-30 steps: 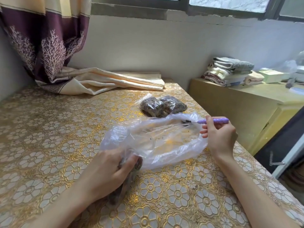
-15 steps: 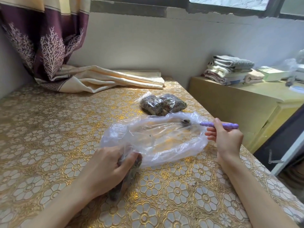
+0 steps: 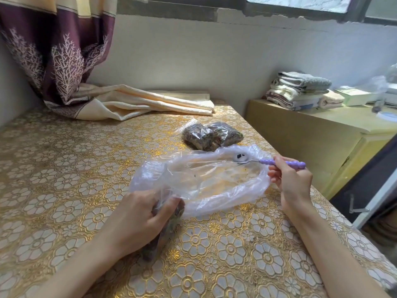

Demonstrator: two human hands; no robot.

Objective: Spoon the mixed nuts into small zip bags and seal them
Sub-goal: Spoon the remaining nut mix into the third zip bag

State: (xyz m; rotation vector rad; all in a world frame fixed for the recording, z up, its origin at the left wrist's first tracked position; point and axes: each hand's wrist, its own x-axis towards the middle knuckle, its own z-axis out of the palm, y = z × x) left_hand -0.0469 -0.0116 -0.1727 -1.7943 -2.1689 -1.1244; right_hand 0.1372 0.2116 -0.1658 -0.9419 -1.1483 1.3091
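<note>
My right hand (image 3: 290,181) pinches the purple spoon (image 3: 281,162), its bowl at the mouth of the big clear bag (image 3: 199,179); my left hand (image 3: 137,214) grips the small zip bag (image 3: 169,224) of nuts, steadying it for filling. Since a second ago, the spoon has drawn back rightward, bowl near-empty. Two filled bags (image 3: 211,135) lie beyond

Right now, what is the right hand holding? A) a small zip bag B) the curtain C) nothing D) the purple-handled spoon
D: the right hand pinches the spoon by its purple handle, bowl at the mouth of the big clear bag; the left hand grips the small bag.
</note>
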